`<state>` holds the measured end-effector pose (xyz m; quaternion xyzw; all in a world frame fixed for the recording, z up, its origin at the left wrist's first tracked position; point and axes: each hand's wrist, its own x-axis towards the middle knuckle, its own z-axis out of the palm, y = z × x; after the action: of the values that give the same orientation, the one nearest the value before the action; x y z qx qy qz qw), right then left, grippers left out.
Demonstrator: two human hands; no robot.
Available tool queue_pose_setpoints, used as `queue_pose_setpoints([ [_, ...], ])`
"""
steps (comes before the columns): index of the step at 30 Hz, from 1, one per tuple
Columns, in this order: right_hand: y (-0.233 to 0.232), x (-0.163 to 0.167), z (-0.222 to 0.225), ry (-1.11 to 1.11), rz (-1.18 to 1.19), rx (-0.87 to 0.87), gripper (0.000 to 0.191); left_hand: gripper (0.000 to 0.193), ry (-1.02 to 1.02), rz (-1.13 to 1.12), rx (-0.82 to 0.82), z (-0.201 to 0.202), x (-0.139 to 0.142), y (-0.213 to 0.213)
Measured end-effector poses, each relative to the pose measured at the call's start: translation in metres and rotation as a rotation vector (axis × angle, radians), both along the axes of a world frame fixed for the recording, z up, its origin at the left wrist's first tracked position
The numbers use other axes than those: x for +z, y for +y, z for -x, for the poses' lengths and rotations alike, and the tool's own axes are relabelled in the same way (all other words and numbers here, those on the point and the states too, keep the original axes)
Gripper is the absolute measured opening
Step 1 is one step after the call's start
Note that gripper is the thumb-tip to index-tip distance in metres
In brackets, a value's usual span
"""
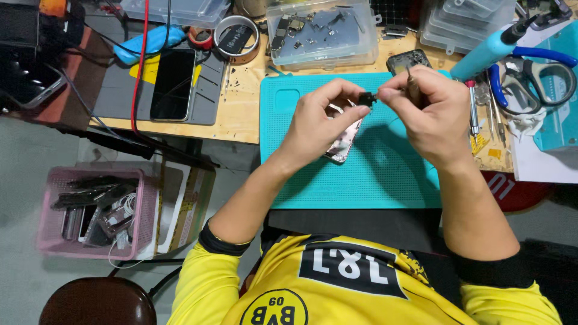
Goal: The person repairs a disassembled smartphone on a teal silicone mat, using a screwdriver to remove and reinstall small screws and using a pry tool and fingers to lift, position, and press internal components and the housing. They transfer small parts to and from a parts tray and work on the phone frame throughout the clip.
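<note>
Teal mat on wooden bench: L hand & R hand both pinch small black part above phone frame.

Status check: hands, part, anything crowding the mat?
Left hand and right hand pinch a small black part. Phone frame under left hand, on teal mat. Nothing blocking.
</note>
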<state>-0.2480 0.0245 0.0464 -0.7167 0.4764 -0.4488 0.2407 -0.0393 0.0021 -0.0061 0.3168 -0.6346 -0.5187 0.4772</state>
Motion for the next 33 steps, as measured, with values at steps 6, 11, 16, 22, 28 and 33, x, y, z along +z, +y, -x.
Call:
queue_pose_setpoints([
  [6,-0.002,0.011,0.014,-0.264,0.006,-0.11,0.015,0.086,-0.763,0.335,0.312,-0.017,0.01,0.017],
  [11,0.001,0.02,0.015,-0.405,-0.089,-0.177,0.013,0.112,-0.954,0.331,0.299,0.0,0.007,0.037],
  [16,0.0,0.012,0.023,-0.393,-0.032,-0.117,0.023,0.091,-0.95,0.306,0.325,0.0,-0.001,0.033],
  [22,-0.002,0.005,0.037,-0.437,-0.011,-0.177,0.026,0.07,-0.669,0.311,0.343,-0.029,-0.009,0.017],
  [28,0.0,0.005,0.038,-0.412,-0.012,-0.176,0.024,0.044,-0.362,-0.138,0.25,-0.048,-0.018,0.004],
  [33,0.002,0.004,0.032,-0.468,-0.024,-0.104,0.029,0.034,0.209,-0.172,0.163,-0.045,-0.021,-0.009],
])
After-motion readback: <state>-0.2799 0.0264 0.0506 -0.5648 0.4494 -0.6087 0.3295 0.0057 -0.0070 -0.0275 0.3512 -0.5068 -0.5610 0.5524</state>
